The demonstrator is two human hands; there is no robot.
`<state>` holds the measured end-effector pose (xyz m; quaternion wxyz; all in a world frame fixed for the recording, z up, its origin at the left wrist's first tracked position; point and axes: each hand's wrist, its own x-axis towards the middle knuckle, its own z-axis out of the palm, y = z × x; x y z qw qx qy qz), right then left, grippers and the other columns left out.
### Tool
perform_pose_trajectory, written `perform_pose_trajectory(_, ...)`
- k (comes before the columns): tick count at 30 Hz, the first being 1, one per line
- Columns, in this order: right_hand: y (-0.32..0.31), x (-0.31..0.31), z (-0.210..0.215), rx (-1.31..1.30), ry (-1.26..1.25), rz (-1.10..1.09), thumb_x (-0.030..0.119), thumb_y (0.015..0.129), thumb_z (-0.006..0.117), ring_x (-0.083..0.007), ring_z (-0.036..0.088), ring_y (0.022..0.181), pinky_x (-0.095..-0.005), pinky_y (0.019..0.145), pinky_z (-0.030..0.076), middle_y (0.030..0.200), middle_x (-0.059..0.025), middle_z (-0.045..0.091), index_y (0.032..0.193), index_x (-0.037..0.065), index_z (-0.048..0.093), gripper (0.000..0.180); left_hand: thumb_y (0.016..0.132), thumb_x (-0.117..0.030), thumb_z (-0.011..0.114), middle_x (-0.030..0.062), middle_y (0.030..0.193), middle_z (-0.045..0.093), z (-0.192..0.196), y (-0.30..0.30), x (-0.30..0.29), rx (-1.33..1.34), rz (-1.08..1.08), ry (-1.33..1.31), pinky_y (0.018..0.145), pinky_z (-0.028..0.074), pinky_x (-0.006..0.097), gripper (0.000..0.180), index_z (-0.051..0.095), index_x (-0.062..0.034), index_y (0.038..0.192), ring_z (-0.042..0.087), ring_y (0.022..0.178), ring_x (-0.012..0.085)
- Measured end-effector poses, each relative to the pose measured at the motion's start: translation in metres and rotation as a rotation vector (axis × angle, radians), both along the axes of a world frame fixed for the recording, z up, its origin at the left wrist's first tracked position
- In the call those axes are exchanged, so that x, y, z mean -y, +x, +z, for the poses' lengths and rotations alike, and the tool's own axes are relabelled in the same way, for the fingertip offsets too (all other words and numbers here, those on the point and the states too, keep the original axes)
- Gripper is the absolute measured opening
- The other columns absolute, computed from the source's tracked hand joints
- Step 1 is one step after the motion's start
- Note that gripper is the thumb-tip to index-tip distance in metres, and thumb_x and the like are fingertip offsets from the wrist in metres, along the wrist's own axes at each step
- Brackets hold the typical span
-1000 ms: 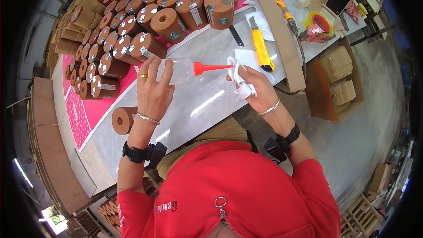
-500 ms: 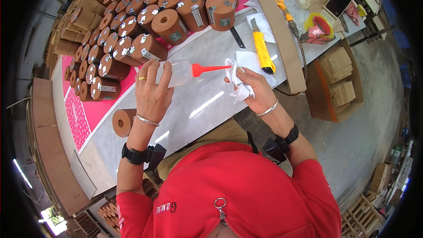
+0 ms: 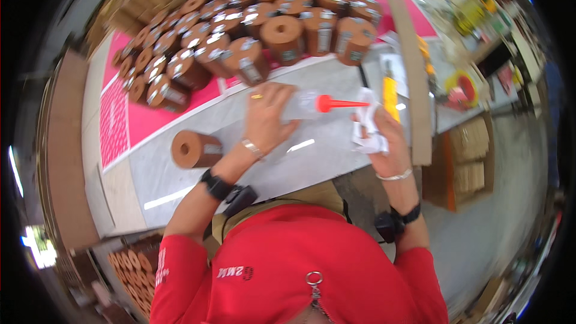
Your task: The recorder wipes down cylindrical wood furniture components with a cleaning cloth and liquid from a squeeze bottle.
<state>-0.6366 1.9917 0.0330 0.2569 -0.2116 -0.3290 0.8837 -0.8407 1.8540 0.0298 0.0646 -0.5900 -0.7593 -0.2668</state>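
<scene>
My left hand [image 3: 268, 114] is closed around a clear squeeze bottle [image 3: 305, 105], tipped on its side over the table. The bottle's long red nozzle [image 3: 337, 104] points right, its tip against a crumpled white cloth [image 3: 373, 138]. That cloth is bunched in the fingers of my right hand [image 3: 391, 138]. Left of my left forearm, a single brown cylinder [image 3: 195, 149] with a hole in its end lies on the table. A yellow utility knife [image 3: 390, 97] lies just beyond my right hand. Motion blurs the scene somewhat.
Many brown cylinders [image 3: 282, 39] with metal strips crowd a pink sheet [image 3: 123, 114] at the back. A long cardboard strip [image 3: 414, 84] runs along the right, near a tape roll [image 3: 463, 89]. Below stands a cardboard box [image 3: 441, 174] holding flat pieces.
The view has swung, so the table and its things sit further right in it. Both hands have moved right in the picture, keeping hold of bottle and cloth, the nozzle tip staying at the cloth.
</scene>
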Motion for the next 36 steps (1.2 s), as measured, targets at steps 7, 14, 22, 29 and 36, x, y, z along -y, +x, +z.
perform_pose_trajectory(7,0.012,0.0,0.023,0.1,0.101,-0.066,0.018,0.093,0.053,-0.0165,0.061,0.096,-0.0238,0.071,0.051,0.108,-0.0121,0.061,0.128,-0.002,0.044,0.041,0.065,-0.032,0.078,0.0166,0.11,0.056,-0.06,0.016,-0.035,0.459,-0.069,0.217,0.087,0.042,0.04,0.073,0.048,-0.0013,0.124,0.052,0.099,0.0328)
perform_pose_trajectory(14,-0.012,0.019,0.031,0.325,0.169,-0.219,0.021,0.092,0.053,-0.0107,0.053,0.08,-0.0228,0.07,0.044,0.114,-0.0143,0.058,0.132,0.0,0.042,0.047,0.069,-0.04,0.078,0.0188,0.119,0.056,-0.053,-0.004,-0.004,0.607,0.022,0.023,0.09,0.046,0.034,0.083,0.041,0.0016,0.13,0.058,0.105,0.0286)
perform_pose_trajectory(22,-0.002,0.027,0.022,-0.001,0.114,0.003,0.015,0.094,0.053,-0.0169,0.06,0.1,-0.0213,0.076,0.05,0.111,-0.0155,0.06,0.121,-0.002,0.05,0.033,0.079,-0.009,0.069,0.012,0.121,0.054,-0.024,0.008,0.147,0.873,0.114,-0.039,0.09,0.045,0.033,0.056,0.042,0.0003,0.127,0.056,0.105,0.02)
perform_pose_trajectory(29,-0.024,0.049,0.029,0.017,0.158,0.019,0.014,0.092,0.055,-0.01,0.06,0.089,-0.0225,0.075,0.051,0.103,-0.0048,0.062,0.117,-0.001,0.055,0.029,0.075,-0.009,0.072,0.0135,0.111,0.056,-0.034,-0.023,0.262,0.87,0.524,0.133,0.086,0.045,0.031,0.054,0.046,0.0009,0.121,0.055,0.101,0.0202)
perform_pose_trajectory(36,-0.054,0.076,0.047,0.101,0.234,0.067,0.014,0.09,0.058,-0.0089,0.06,0.082,-0.021,0.07,0.049,0.097,-0.0038,0.064,0.116,-0.001,0.057,0.03,0.067,-0.02,0.081,0.0149,0.124,0.047,-0.037,-0.057,0.211,0.736,0.318,0.319,0.096,0.04,0.036,0.084,0.032,0.0,0.131,0.049,0.115,0.0233)
